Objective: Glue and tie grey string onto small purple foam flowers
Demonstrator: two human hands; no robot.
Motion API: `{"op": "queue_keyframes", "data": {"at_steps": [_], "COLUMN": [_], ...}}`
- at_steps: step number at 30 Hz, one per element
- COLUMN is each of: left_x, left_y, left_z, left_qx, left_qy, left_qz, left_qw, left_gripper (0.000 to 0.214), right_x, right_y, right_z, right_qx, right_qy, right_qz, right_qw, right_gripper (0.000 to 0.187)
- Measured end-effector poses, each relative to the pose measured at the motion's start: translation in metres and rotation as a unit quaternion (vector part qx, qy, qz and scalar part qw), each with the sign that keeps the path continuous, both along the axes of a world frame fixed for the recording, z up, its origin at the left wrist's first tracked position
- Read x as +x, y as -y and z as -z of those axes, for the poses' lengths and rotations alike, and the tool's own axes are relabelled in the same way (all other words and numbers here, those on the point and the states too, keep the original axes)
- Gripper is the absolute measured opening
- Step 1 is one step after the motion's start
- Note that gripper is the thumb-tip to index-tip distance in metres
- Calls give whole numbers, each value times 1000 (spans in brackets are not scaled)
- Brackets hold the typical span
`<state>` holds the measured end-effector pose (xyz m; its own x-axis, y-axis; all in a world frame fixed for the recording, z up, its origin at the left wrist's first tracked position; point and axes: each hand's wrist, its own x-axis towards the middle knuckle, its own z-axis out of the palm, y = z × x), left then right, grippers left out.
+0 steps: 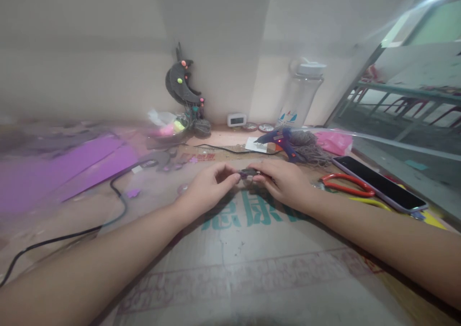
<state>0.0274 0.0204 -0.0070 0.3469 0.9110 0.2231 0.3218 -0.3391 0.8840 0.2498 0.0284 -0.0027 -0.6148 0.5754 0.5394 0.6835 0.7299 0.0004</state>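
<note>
Between my two hands, above the printed cardboard sheet [223, 254], is a small dark grey piece [248, 172], too small and blurred to name its kind. My left hand [212, 187] pinches its left end between thumb and fingertips. On the other side my right hand [283, 182] grips the right end, its fingers closed together. Beyond the right hand lies a blue glue gun [281, 141] with a small lit red light, its nozzle over a white card [256, 145]. Grey yarn [308, 146] is bundled beside it.
Purple foam sheets [97, 165] and a black cord [72, 234] lie on the left. A grey crescent ornament [176, 83] stands by the wall. Near a clear bottle [300, 95] sits a small clock [236, 120]. Red-handled scissors [347, 186] and a phone [380, 182] occupy the right.
</note>
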Motion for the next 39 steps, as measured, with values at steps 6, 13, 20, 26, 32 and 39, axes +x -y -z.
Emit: {"op": "queue_keyframes", "data": {"at_steps": [6,13,20,26,32,39], "left_x": [0,0,0,0,-1,-2], "left_y": [0,-1,0,-1,-7,-10], "left_z": [1,1,1,1,4,4], "left_qx": [0,5,-1,-14,-28,-41], "left_qy": [-5,-7,-4,10,42,68], "left_qz": [-7,-11,-8,-4,-11,-11], "left_qw": [1000,1000,1000,1000,999,997], "left_gripper": [22,22,23,22,23,23], "right_x": [-1,-1,0,-1,-2,-2], "right_y": [0,1,1,1,0,0], "right_z": [-1,-2,-2,-2,-3,-4], "right_qx": [-5,2,3,-21,-80,-85], "right_qy": [-5,3,8,-6,-94,-83], "right_qz": [4,5,8,2,26,34], "right_qw": [1000,1000,1000,1000,992,992], "right_gripper": [29,28,29,28,32,29]}}
